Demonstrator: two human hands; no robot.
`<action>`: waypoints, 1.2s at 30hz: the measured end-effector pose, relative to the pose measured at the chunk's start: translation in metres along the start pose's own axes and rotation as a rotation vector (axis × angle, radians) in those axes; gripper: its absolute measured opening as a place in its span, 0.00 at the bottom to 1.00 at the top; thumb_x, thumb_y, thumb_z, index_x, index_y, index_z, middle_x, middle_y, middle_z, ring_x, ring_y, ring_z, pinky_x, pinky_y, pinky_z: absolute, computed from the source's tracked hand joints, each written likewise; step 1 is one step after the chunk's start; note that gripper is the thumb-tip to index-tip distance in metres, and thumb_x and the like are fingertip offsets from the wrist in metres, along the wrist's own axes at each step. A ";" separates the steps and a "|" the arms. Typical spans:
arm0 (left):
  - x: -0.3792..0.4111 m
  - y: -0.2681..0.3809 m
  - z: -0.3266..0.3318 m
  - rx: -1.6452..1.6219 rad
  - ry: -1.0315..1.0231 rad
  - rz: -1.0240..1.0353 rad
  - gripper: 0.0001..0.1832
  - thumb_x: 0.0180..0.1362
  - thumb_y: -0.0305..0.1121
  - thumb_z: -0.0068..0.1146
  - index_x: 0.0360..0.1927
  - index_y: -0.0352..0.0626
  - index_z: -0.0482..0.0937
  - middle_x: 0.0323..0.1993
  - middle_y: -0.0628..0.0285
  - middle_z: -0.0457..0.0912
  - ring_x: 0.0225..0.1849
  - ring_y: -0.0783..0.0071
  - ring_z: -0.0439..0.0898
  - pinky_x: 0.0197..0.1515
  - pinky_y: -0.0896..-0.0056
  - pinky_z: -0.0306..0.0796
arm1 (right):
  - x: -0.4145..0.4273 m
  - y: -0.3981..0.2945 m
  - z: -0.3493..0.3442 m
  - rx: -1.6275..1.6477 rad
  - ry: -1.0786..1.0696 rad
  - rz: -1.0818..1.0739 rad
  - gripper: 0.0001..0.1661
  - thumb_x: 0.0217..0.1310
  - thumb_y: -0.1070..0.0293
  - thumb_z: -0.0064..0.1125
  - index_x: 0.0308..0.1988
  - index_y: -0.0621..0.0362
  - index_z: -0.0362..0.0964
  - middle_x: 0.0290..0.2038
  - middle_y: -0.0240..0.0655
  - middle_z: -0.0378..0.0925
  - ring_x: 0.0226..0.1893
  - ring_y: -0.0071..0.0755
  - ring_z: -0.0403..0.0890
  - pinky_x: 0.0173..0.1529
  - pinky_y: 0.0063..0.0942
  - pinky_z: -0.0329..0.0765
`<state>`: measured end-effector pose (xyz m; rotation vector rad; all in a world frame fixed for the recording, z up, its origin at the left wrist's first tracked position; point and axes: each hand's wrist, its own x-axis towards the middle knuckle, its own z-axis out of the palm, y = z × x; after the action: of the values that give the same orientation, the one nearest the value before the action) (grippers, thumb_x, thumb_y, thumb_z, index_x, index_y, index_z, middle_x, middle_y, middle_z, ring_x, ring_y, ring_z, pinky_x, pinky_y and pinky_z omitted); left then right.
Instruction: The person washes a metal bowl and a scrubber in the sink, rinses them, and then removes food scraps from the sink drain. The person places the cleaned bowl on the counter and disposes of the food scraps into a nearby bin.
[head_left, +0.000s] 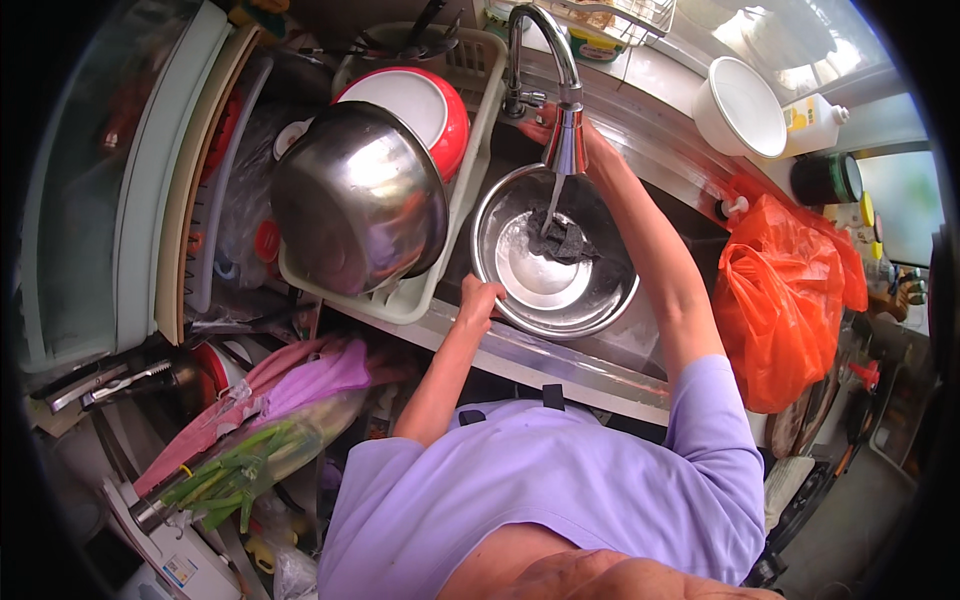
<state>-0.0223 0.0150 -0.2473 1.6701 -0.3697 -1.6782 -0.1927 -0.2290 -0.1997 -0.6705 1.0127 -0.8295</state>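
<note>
A stainless steel basin (540, 292) sits in the metal sink (495, 150), with a dark grey cloth (566, 244) lying wet inside it. Water (553, 202) runs from the chrome gooseneck faucet (564, 142) onto the cloth. My left hand (480, 300) grips the basin's near-left rim. My right hand (551, 129) reaches behind the faucet's spout, close to the tap handle (534, 98); the spout hides part of it, so its grip on the handle is not clear.
On the left, a pale dish rack (412, 307) holds a large steel bowl (360, 199) and a red bowl (405, 105). An orange plastic bag (784, 300) stands right of the sink. A white tub (742, 109) sits on the back ledge. Spring onions (232, 472) hang at lower left.
</note>
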 end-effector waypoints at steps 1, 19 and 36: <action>0.000 0.002 0.001 0.004 -0.010 0.011 0.16 0.32 0.17 0.50 0.31 0.28 0.73 0.24 0.55 0.76 0.21 0.64 0.78 0.22 0.66 0.76 | 0.008 -0.008 0.001 0.074 0.018 0.008 0.20 0.65 0.62 0.41 0.49 0.67 0.63 0.38 0.44 0.75 0.35 0.33 0.78 0.37 0.29 0.75; -0.017 -0.010 0.040 0.008 -0.118 -0.066 0.17 0.34 0.17 0.52 0.34 0.28 0.74 0.28 0.53 0.77 0.26 0.63 0.80 0.25 0.61 0.79 | -0.082 0.172 -0.104 -1.329 0.457 -0.357 0.19 0.48 0.78 0.47 0.45 0.58 0.63 0.45 0.53 0.64 0.40 0.57 0.72 0.40 0.46 0.75; -0.040 0.065 0.114 0.990 0.056 0.930 0.37 0.40 0.17 0.45 0.58 0.56 0.69 0.46 0.46 0.77 0.41 0.50 0.78 0.43 0.58 0.72 | -0.211 0.178 -0.129 -1.502 0.297 -0.146 0.21 0.45 0.70 0.59 0.44 0.52 0.72 0.44 0.47 0.69 0.47 0.52 0.71 0.49 0.41 0.70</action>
<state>-0.1167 -0.0362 -0.1620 1.6878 -1.8331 -0.7225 -0.3221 0.0298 -0.2969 -1.9257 1.8311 -0.1317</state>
